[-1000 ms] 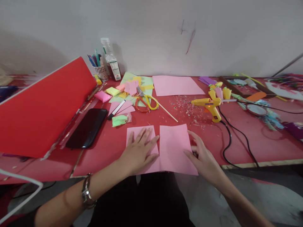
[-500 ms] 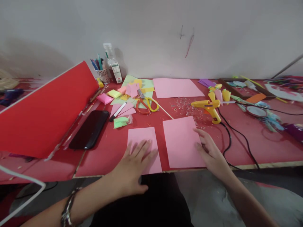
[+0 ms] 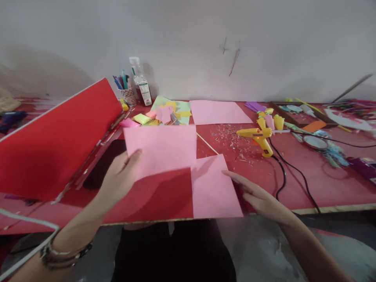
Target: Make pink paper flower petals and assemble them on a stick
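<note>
My left hand [image 3: 119, 178] pinches the left edge of a pink paper sheet [image 3: 164, 147] between thumb and fingers. That sheet is raised off the table and casts a shadow below it. A second pink sheet [image 3: 213, 192] lies flat at the table's front edge, its upper left corner close to the raised one. At its right side is my right hand [image 3: 260, 197], fingers stretched out and the index fingertip touching the paper's edge. The raised paper hides the scissors and marker behind it.
A yellow glue gun [image 3: 258, 137] with a black cord lies right of centre, near scattered clippings. A black phone [image 3: 101, 168] and a leaning red board [image 3: 61, 145] are at the left. Another pink sheet [image 3: 220, 112] lies by the wall. A thin stick [image 3: 207, 143] lies between.
My left hand has gone from lying flat on its pink sheet to gripping and lifting it, up and leftward. The right-hand sheet has slid left and towards me, with my right hand beside it.
</note>
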A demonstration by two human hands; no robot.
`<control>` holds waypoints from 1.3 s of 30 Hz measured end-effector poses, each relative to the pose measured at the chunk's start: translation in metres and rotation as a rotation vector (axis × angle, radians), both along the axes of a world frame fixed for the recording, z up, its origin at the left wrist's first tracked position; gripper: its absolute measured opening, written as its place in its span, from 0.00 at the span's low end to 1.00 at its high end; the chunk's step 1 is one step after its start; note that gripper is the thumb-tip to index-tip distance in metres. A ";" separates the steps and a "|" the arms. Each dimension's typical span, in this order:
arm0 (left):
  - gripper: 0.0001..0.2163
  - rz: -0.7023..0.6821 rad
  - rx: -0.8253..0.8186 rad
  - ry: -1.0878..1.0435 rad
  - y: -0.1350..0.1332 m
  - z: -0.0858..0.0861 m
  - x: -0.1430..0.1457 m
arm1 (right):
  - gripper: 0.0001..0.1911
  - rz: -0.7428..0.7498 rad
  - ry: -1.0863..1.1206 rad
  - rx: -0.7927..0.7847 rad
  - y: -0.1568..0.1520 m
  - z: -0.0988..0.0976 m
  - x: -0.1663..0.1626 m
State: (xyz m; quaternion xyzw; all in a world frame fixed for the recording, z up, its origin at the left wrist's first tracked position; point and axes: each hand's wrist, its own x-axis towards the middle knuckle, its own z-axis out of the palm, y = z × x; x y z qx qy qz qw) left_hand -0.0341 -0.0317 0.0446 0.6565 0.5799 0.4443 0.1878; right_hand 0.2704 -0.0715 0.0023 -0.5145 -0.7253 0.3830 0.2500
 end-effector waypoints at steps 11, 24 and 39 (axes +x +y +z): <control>0.21 -0.287 0.180 0.859 0.059 -0.019 0.016 | 0.20 0.078 -0.351 0.306 0.007 -0.009 -0.017; 0.28 -0.754 -0.009 0.897 0.027 -0.046 0.036 | 0.21 0.179 -0.644 0.594 -0.002 0.006 -0.026; 0.33 -0.706 -0.137 0.810 0.024 -0.055 0.039 | 0.15 0.452 -0.472 0.330 0.056 0.007 -0.048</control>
